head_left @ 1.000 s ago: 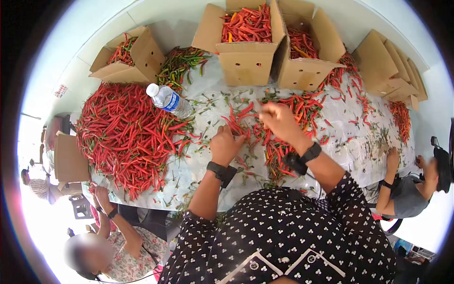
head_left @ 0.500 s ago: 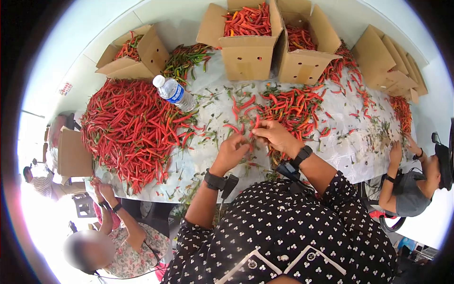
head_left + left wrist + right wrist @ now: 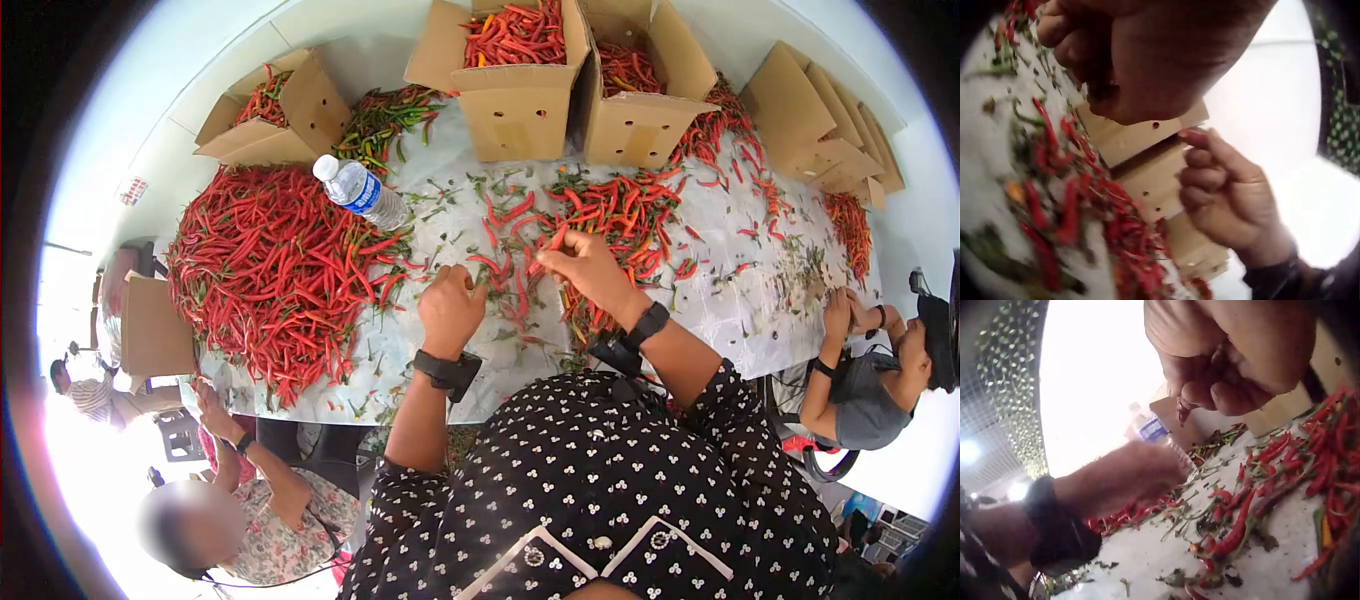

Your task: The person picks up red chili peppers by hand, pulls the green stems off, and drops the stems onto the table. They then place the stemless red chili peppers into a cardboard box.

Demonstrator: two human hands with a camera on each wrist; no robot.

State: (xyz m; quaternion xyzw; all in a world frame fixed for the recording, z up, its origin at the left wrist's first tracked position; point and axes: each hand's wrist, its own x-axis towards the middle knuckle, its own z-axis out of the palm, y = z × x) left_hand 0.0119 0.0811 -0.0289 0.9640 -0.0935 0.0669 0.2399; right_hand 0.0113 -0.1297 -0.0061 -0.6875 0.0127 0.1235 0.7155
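My right hand [image 3: 592, 268] pinches a red chili pepper [image 3: 552, 243] between thumb and fingers, above the loose chilies in the middle of the table. In the right wrist view the pepper's end [image 3: 1182, 410] pokes out below the curled fingers. To the left, my left hand [image 3: 452, 310] hovers over the table with its fingers curled in, and nothing shows in it. A few separate red chilies [image 3: 520, 290] lie between the two hands. Just beyond my right hand spreads a pile of red and orange chilies [image 3: 625, 215].
A big heap of red chilies [image 3: 270, 280] fills the table's left, a water bottle [image 3: 365, 195] at its edge. Cardboard boxes [image 3: 515, 125] of chilies line the back. Green stems litter the white sheet [image 3: 720, 315]. One person [image 3: 290, 500] sits left, another [image 3: 865, 400] right.
Half a second ago both hands met at a red chili. Since then my left hand has drawn away leftward, while my right hand has risen slightly, pinching a chili.
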